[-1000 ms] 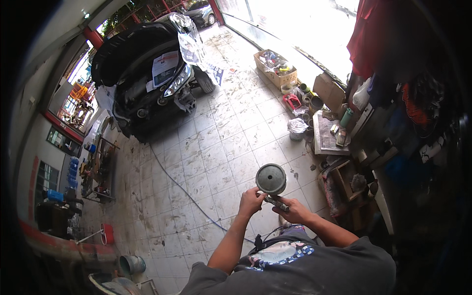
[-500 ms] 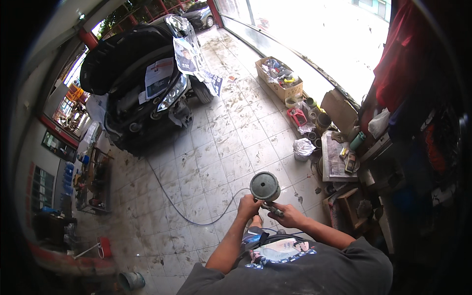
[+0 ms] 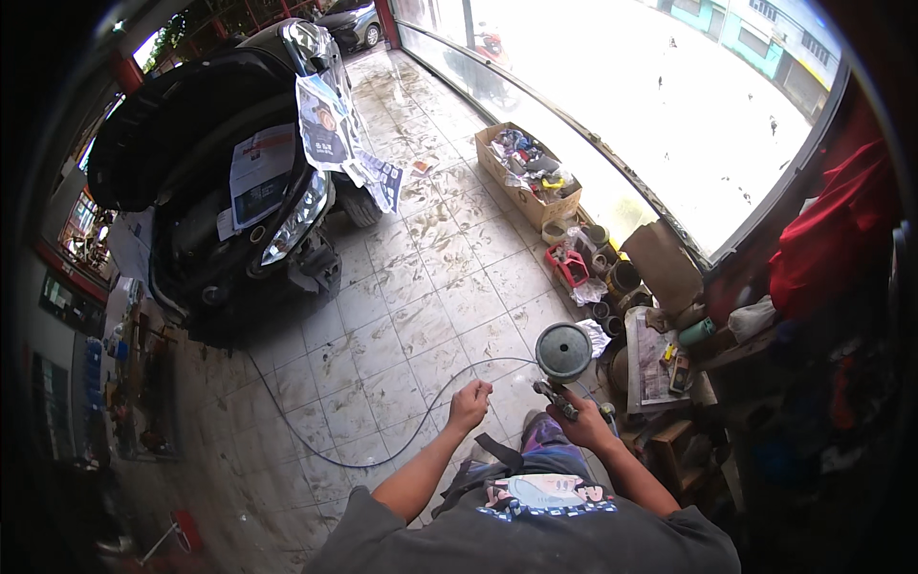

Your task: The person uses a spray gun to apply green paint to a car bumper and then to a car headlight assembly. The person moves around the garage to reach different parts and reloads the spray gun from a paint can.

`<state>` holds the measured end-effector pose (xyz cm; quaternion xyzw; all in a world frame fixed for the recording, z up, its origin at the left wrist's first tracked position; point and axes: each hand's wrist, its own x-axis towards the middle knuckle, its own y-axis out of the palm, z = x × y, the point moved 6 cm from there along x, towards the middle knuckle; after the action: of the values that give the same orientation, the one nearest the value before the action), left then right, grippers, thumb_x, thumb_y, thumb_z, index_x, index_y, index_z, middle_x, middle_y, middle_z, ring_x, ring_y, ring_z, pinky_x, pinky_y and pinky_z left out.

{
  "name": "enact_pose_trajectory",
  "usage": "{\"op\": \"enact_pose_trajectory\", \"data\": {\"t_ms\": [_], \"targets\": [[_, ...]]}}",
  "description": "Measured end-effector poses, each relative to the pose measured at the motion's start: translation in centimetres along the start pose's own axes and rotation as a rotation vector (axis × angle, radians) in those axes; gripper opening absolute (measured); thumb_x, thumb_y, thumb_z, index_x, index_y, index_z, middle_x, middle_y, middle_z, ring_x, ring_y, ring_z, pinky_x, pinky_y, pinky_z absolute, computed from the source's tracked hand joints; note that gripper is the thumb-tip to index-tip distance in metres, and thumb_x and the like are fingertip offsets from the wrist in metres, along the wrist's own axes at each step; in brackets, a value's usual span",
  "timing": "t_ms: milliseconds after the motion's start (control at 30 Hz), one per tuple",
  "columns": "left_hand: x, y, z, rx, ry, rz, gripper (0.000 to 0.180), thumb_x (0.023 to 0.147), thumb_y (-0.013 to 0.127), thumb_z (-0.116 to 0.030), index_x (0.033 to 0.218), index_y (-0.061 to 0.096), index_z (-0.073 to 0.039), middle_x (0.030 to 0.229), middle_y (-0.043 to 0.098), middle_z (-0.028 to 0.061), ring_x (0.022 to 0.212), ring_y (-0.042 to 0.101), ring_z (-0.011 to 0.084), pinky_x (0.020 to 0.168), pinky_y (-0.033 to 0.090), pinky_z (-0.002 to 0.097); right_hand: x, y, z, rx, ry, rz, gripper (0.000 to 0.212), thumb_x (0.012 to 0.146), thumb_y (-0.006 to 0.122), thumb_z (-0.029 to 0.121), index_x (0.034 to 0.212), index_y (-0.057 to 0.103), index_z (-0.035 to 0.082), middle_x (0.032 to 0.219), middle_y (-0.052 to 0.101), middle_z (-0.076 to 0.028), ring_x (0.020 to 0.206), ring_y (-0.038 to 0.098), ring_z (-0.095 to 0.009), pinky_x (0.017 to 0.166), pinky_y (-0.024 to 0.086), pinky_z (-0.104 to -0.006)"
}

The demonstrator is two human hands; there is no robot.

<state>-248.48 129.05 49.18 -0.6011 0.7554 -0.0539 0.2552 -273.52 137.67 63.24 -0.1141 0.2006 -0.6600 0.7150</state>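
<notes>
My right hand (image 3: 581,421) is wrapped round the grip of a spray gun (image 3: 555,397), out in front of my body. A round grey-green cup (image 3: 564,352) with a small hole in its lid sits on top of the gun. To the left, apart from the gun, is my left hand (image 3: 469,404). Its fingers are curled closed, and whatever may be in them is hidden. A thin hose (image 3: 421,421) curves over the floor behind my left hand, from near the cup toward the car (image 3: 220,182).
The car's hood is raised, with paper sheets (image 3: 263,163) over its front. Along the right stand a cardboard box (image 3: 528,177) of odds and ends, a red container (image 3: 567,265), several cans and a paper-covered stand (image 3: 652,359). Smudged tiles (image 3: 411,306) cover the floor.
My left hand has come away from the spray gun and moved left. My right hand has carried the gun and cup to the right. My view has shifted toward the right.
</notes>
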Motion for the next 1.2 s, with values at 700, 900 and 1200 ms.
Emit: {"op": "enact_pose_trajectory", "data": {"t_ms": [700,900,1200], "targets": [[18.9,-15.7,19.2,-0.019,-0.944,-0.219,0.016,0.091,0.071,-0.019,0.091,0.075,-0.003,0.078,0.076,0.0063,0.070,0.073,0.0148,0.072,0.056,0.0323,62.7,-5.5,3.7,0.220,0.165,0.129,0.047,0.102,0.060,0.042,0.129,0.063,0.004,0.076,0.067,-0.006,0.072,0.066,-0.016,0.068,0.051,-0.0337],[37.4,-14.2,16.2,0.239,-0.682,-0.099,0.028,0.084,0.076,-0.029,0.102,0.079,-0.009,0.086,0.077,0.0112,0.086,0.074,0.0305,0.084,0.057,0.0400,82.7,-0.9,7.5,0.182,0.035,0.176,0.038,0.103,0.059,0.044,0.110,0.062,0.007,0.075,0.067,0.000,0.048,0.048,-0.008,0.044,0.038,-0.0290],[76.2,-27.4,-0.6,-0.247,-0.329,-0.189,0.023,0.097,0.067,-0.025,0.094,0.075,-0.004,0.073,0.073,0.0046,0.069,0.067,0.0132,0.071,0.053,0.0306,108.5,4.2,14.7,0.334,0.141,0.220,0.031,0.104,0.059,0.035,0.116,0.063,0.007,0.079,0.069,-0.004,0.047,0.049,-0.007,0.044,0.038,-0.0274]]}}
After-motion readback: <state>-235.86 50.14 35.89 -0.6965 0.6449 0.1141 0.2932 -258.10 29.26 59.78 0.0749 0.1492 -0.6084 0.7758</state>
